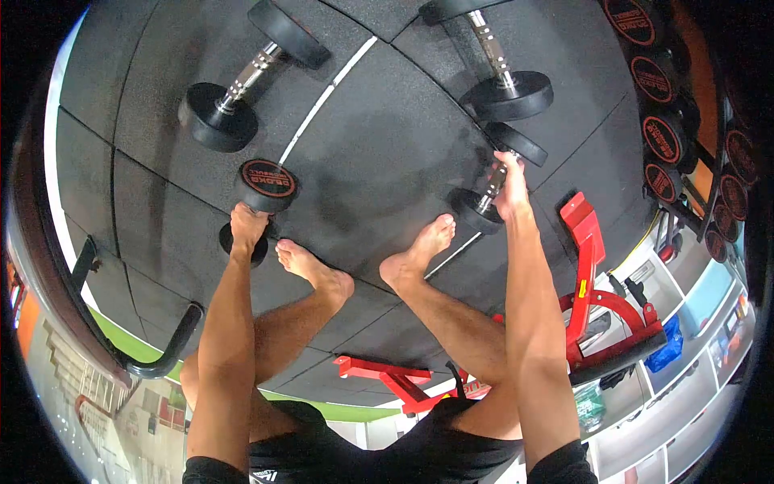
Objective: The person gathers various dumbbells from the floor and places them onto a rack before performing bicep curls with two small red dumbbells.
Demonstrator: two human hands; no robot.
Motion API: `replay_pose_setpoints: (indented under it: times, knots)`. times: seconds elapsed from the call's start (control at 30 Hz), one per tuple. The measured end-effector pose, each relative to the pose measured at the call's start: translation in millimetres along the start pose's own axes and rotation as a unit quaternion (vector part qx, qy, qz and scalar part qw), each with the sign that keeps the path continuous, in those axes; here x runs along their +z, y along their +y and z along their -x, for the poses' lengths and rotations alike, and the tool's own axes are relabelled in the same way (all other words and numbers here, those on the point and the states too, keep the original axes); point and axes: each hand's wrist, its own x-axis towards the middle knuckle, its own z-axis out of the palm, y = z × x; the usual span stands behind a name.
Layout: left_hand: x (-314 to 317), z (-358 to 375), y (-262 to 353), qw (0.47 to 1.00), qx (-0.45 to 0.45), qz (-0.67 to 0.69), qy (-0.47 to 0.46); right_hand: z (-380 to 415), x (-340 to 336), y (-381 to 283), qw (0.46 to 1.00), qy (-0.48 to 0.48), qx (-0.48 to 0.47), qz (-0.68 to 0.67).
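Note:
My left hand (248,223) is closed around the handle of a black dumbbell (268,185). That dumbbell is tilted, one round end with orange lettering facing up and the other partly hidden behind my wrist. On the right, my right hand (513,187) wraps the metal handle of a second black dumbbell (476,211), held beside my foot. A larger dumbbell (219,118) lies on the dark mat floor beyond my left hand. Past my right hand another large dumbbell (510,95) rests, its far end cut off by the frame's top edge.
My bare feet (310,268) stand between the held dumbbells. A rack (695,202) with several dumbbells lines the right side. Red metal equipment (582,266) stands close to my right arm. White shelves (693,363) and a black bar (171,347) are nearby.

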Motion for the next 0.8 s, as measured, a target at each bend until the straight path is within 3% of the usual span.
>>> replay_pose_setpoints:
  times: [0.03,0.17,0.33,0.43,0.47,0.5,0.6,0.7,0.8]
  knots:
    - [-9.8,7.7,12.2,0.998,-0.012,0.052,-0.035,-5.4,2.2,0.5,0.998,0.044,0.033,-0.006]
    - [6.0,-6.5,-16.6,0.998,0.046,0.027,-0.017,-21.2,4.8,1.7,0.996,0.013,0.087,-0.019]
    - [38.8,-29.5,-75.5,0.982,0.143,-0.087,0.09,-33.9,22.9,27.1,0.994,0.107,-0.005,-0.014]
    - [30.7,-21.7,-61.1,0.966,0.218,-0.075,0.116,-28.3,43.1,16.3,0.97,0.23,-0.04,0.066]
    - [25.9,-19.2,-48.3,0.971,0.219,-0.036,0.092,-23.6,48.7,11.1,0.954,0.277,-0.041,0.103]
    - [17.3,-12.6,-27.7,0.973,0.219,0.003,0.067,-51.9,38.0,41.7,0.928,0.322,-0.115,0.146]
    - [6.4,8.0,6.4,0.98,0.189,0.053,0.045,-45.0,38.6,31.1,0.927,0.326,-0.065,0.172]
    - [11.5,13.4,9.9,0.989,0.126,0.001,0.078,-32.0,44.8,17.6,0.911,0.363,-0.101,0.171]
    - [22.5,21.4,9.9,0.996,0.055,0.032,0.062,-26.0,42.4,10.2,0.921,0.328,-0.047,0.207]
